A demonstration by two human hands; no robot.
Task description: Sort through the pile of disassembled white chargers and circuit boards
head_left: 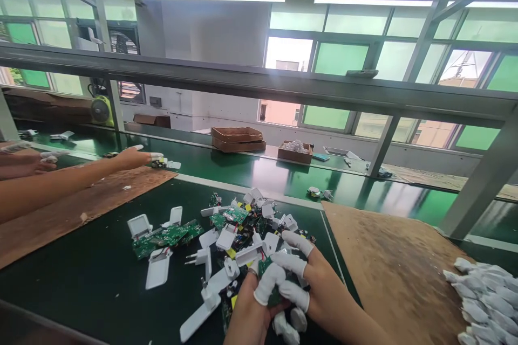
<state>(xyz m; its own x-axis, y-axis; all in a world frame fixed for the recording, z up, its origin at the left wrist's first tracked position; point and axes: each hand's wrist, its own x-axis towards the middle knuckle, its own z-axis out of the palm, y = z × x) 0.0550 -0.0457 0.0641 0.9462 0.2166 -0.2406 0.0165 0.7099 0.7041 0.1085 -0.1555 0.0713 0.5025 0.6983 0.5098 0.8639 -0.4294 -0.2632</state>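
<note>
Circuit board gripped in both hands beside a heap of adapter parts

The green circuit board (265, 264) sits low in front of the wearer, at the near right edge of the heap of parts (227, 237). The left hand (251, 304) closes on it with a capped thumb laid over the top; the right hand (319, 275) bends its capped fingers around the other side. Exactly where each fingertip presses is hidden.

To handle it well, I would grip the board by its edges, keep the pressure light, and spare the thin wires any pull; turning it clear of the fingers would show its joints better.

Counted: two hands of the wearer, one board between them, two brown boards (376, 253) flanking the green worktop (81, 291), and three white housings (157, 269) around the board cluster (165, 236) on the left. One wired unit (319, 193) lies on the belt, with one box of white pieces (295, 154) and one yellow-green fan (102, 111) beyond. The heap is too tangled to count.
</note>
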